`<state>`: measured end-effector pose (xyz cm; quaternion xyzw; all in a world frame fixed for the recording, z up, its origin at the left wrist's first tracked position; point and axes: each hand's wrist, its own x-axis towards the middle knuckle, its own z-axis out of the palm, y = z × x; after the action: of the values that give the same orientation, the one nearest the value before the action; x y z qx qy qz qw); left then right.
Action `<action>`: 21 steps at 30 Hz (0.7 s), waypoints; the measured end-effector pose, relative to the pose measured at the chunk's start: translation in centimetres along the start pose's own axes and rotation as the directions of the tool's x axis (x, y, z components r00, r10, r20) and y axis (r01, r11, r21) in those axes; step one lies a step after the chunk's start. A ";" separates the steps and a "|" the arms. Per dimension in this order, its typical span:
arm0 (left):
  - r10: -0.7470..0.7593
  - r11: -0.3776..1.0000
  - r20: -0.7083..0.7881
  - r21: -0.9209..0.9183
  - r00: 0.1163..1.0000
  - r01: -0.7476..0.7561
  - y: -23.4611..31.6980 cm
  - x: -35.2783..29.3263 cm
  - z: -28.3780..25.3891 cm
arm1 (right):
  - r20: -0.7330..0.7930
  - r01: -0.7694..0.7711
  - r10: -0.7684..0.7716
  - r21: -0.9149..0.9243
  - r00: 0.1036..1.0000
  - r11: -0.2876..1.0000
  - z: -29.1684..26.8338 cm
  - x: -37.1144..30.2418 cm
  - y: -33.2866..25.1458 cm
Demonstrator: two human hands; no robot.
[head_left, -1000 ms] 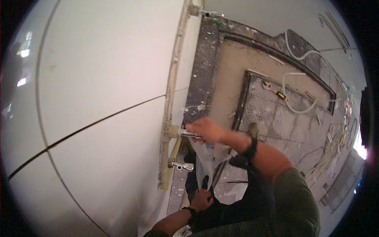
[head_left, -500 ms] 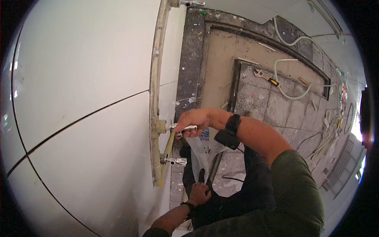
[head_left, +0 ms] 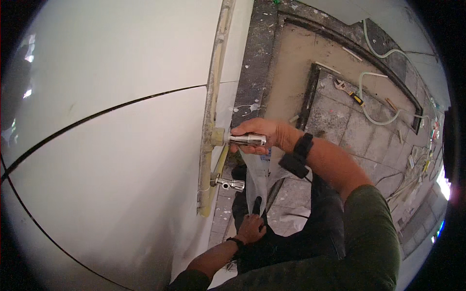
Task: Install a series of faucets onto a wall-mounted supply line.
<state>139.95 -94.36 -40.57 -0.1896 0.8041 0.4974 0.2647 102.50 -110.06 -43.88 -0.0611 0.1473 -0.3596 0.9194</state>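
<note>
A chrome angle valve [head_left: 250,140] sticks out from a wall fitting, and my right hand [head_left: 272,130] is closed around it, thumb above and fingers below. Beneath that hand a clear plastic bag [head_left: 256,177] hangs down, narrowing toward my left hand [head_left: 252,229]. The left fingers are closed at the bag's lower end; a slim dark shape shows there, and I cannot make out what it is. A second chrome angle valve [head_left: 230,184] sits lower on the same wall strip, untouched.
White wall panels [head_left: 121,160] fill the left, with a rough plastered pipe channel [head_left: 210,106] along their edge. On the dirty tile floor lie an adjustable wrench [head_left: 349,92], a pale hose [head_left: 374,119] and scattered offcuts. A raised dark ledge [head_left: 310,92] crosses the floor.
The view has shifted, so everything sits further right and mostly higher. My right hand has changed its hold on the valve, leaving more of the chrome body showing. The left hand stays at the bag.
</note>
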 end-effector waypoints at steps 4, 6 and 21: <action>-0.017 1.000 0.023 0.008 1.000 0.017 -1.1 -0.6 0.7 | -0.520 -0.118 -0.218 -0.538 0.826 0.835 1.8 -0.6 -0.3; -0.043 0.999 0.032 0.015 0.999 0.043 -1.2 -0.8 0.7 | -0.412 -0.216 -0.538 -0.895 0.735 0.391 4.2 -1.0 0.2; -0.005 0.998 -0.019 -0.056 1.000 0.004 -1.8 -0.4 0.4 | -0.516 -0.339 -0.104 -0.688 0.850 0.641 4.3 -0.3 -2.0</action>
<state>141.41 -94.77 -41.73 -0.2039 0.7919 0.5173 0.2526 102.35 -111.25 -39.28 -0.3319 0.5259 -0.2039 0.7561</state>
